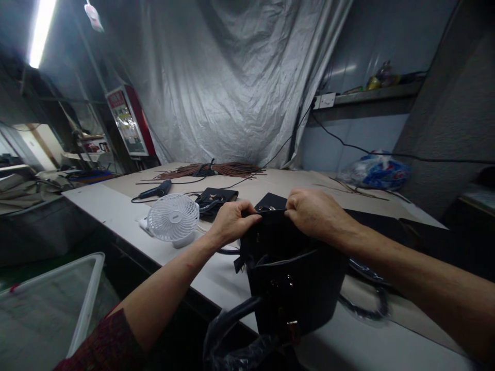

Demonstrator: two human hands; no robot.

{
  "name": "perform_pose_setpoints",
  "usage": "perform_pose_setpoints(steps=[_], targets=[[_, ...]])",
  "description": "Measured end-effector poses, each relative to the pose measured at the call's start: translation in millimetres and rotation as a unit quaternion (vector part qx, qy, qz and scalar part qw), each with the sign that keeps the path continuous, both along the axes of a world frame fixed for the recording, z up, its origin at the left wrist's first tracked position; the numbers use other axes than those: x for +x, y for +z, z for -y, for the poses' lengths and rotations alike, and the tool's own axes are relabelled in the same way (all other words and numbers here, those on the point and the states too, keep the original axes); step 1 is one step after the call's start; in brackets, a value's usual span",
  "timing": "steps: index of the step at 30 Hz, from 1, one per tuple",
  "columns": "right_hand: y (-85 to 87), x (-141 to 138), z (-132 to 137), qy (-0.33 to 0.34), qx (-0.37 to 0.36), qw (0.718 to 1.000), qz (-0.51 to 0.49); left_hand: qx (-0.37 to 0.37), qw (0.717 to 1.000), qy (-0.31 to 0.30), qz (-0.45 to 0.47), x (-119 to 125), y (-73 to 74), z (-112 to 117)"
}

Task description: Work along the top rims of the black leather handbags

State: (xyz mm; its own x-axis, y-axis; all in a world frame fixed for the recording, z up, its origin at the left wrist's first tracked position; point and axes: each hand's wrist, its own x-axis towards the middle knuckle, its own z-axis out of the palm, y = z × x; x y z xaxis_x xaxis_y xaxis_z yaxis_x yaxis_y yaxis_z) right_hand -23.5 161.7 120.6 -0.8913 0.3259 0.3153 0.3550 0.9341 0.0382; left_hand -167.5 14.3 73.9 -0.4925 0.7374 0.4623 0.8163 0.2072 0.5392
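Note:
A black handbag with gold-coloured metal fittings stands at the table's near edge, its top gaping. My left hand pinches the far rim of the bag near its left corner, thumb on top. Farther right along the same rim, my right hand grips the edge with curled fingers. One bag handle, wrapped in clear plastic, hangs down toward me. Another plastic-wrapped handle lies on the table to the right. The inside of the bag is too dark to make out.
A white fan stands left of my hands, with a black hair-dryer-like tool behind it. Another black bag lies beyond. Brown cords are bundled at the back. A white-rimmed bin is at lower left.

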Motion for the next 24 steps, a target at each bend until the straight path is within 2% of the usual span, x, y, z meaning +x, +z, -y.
perform_pose_setpoints(steps=[3,7,11,14,16,21,24], targets=[[-0.3,-5,0,-0.017,0.004,1.000,0.000,-0.072,0.994,-0.010,-0.087,4,17.1,-14],[-1.3,-6,-5,-0.001,-0.016,1.000,-0.002,-0.137,0.972,-0.069,-0.177,16,37.5,-40],[3.0,8,-22,0.046,-0.016,0.997,-0.068,-0.158,0.971,-0.065,-0.167,21,48.2,-47],[6.4,22,-35,0.011,-0.040,0.989,-0.144,-0.174,0.978,-0.030,-0.115,14,49.1,-39],[6.4,27,-39,0.008,-0.069,0.985,-0.158,-0.174,0.981,-0.019,-0.081,9,46.8,-33],[4.1,19,-34,0.057,-0.100,0.984,-0.135,-0.151,0.987,-0.020,-0.052,4,40.3,-26],[5.7,8,-27,0.052,-0.057,0.994,-0.082,-0.142,0.988,-0.032,-0.051,8,39.4,-25]])
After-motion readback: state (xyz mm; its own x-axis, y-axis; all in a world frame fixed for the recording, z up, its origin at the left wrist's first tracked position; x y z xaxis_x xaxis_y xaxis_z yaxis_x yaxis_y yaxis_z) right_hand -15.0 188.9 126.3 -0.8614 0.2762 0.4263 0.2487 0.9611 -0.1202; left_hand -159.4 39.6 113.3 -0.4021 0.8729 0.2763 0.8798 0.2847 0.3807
